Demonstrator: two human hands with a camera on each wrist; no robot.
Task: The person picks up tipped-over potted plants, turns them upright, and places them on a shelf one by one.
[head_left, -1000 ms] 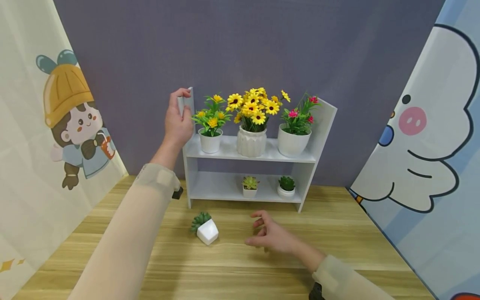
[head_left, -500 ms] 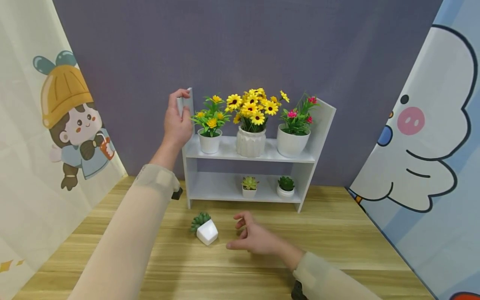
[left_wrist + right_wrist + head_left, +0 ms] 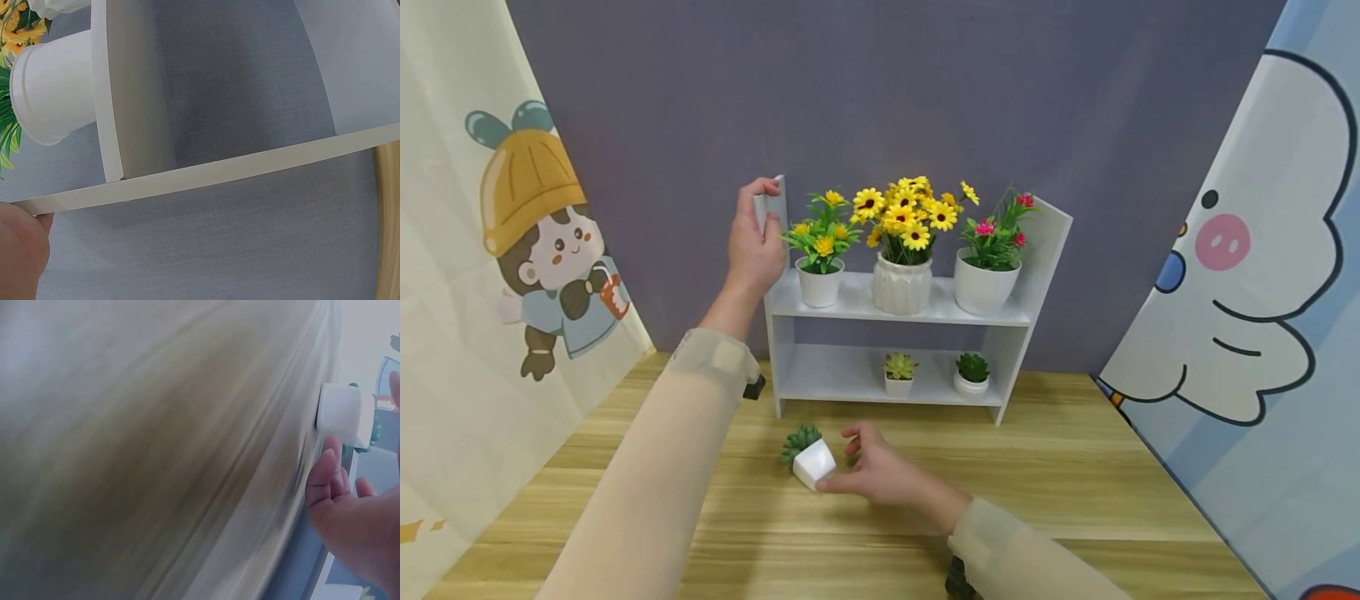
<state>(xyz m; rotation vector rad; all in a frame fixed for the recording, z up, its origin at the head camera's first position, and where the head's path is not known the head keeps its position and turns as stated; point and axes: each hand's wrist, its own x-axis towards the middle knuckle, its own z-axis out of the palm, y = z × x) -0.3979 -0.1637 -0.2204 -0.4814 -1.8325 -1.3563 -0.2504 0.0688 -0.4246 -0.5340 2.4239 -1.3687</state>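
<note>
Down on the wooden table [image 3: 1075, 500], a small white pot [image 3: 815, 463] with a green plant lay tipped on its side, just in front of the white shelf [image 3: 895, 310]; the right hand [image 3: 880, 475] was beside it, fingers loosely spread, with a fingertip touching the pot's side but not holding it; the left hand [image 3: 758, 237] gripped the top of the shelf's left side board; three flower pots stood on the upper shelf and two tiny plants on the lower one.
</note>
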